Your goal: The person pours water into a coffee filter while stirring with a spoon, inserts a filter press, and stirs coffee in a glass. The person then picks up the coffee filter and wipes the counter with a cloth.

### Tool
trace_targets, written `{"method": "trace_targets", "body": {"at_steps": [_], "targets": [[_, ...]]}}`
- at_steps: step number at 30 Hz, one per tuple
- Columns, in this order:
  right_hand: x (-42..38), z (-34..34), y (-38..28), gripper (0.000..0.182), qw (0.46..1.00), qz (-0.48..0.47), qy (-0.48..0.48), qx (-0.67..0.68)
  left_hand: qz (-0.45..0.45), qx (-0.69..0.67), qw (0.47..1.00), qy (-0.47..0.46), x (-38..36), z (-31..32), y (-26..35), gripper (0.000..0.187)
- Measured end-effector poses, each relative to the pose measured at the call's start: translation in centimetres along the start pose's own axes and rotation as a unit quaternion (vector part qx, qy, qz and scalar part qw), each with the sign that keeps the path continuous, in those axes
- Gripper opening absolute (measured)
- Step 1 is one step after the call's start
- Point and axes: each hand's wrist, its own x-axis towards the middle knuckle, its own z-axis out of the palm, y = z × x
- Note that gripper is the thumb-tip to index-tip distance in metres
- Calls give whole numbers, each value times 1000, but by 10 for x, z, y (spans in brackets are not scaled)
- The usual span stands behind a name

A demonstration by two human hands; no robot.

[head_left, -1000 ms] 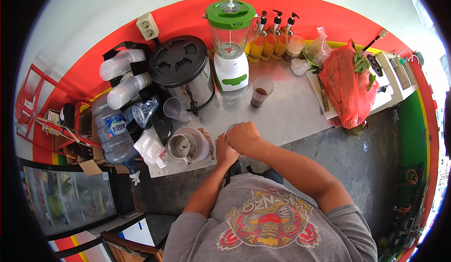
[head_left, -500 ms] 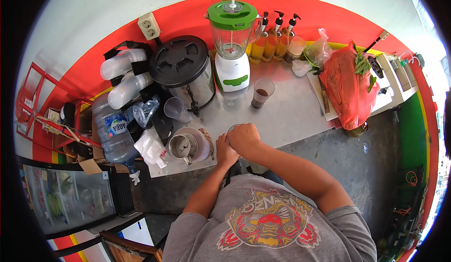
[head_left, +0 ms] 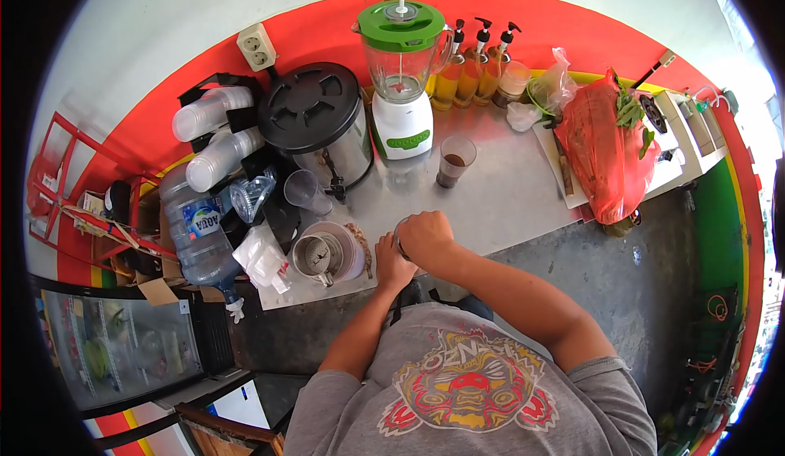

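At the front edge of the metal table, my two hands meet. My right hand is closed over something mostly hidden, of which a curved, shiny edge shows beside the fingers. Against it, lower and to the left, my left hand is closed too, and what it grips is covered. A clear plastic cup with dark brown liquid in the bottom stands upright beyond the hands. Left of them is a metal strainer in a pale container. An empty clear cup leans behind it.
A green-lidded blender and a steel dispenser with a black lid stand at the back. Pump bottles line the wall. A full red plastic bag sits right; stacked cups and a water jug are left.
My right hand has turned slightly at the wrist, and more of the shiny curved edge shows between the hands. My left hand stays nearly in place.
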Motion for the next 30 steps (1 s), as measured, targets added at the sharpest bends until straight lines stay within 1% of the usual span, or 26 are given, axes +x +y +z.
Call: {"method": "trace_targets", "body": {"at_steps": [3,5,7,9,11,13,16,20,22,25,27,28,30], "targets": [[-3,3,-4,16,999,-14,2,-32,2,7,1000,5,-1,0,-1,52],[-5,-5,-1,16,999,-24,-8,-26,9,21,1000,4,-1,-1,1,52],[-6,-6,3,16,999,-32,-17,-18,-1,3,1000,-1,0,-5,5,52],[-1,0,7,11,999,-9,38,18,10,-5,1000,19,-1,-2,4,52],[0,5,3,13,1000,-6,30,7,18,-13,999,40,-1,0,1,51],[0,5,2,16,1000,-1,20,-3,8,16,1000,12,-1,2,-2,50],[-3,0,1,16,1000,-24,-6,-13,-7,8,1000,8,-1,-3,4,49],[-4,1,-1,15,1000,-18,8,-13,4,-1,1000,4,-1,1,-1,50],[-5,0,-1,15,999,-24,12,-25,10,23,1000,6,-1,5,-5,50],[-3,2,1,15,999,-31,-11,-14,18,13,1000,15,-1,4,-5,50],[-1,7,2,10,998,-10,55,8,10,6,1000,4,0,3,-3,50],[0,9,1,10,998,-11,56,8,0,-1,1000,-7,-1,1,-2,51],[0,9,-3,14,1000,-5,18,-17,-11,4,1000,-19,0,-1,-1,51]]}}
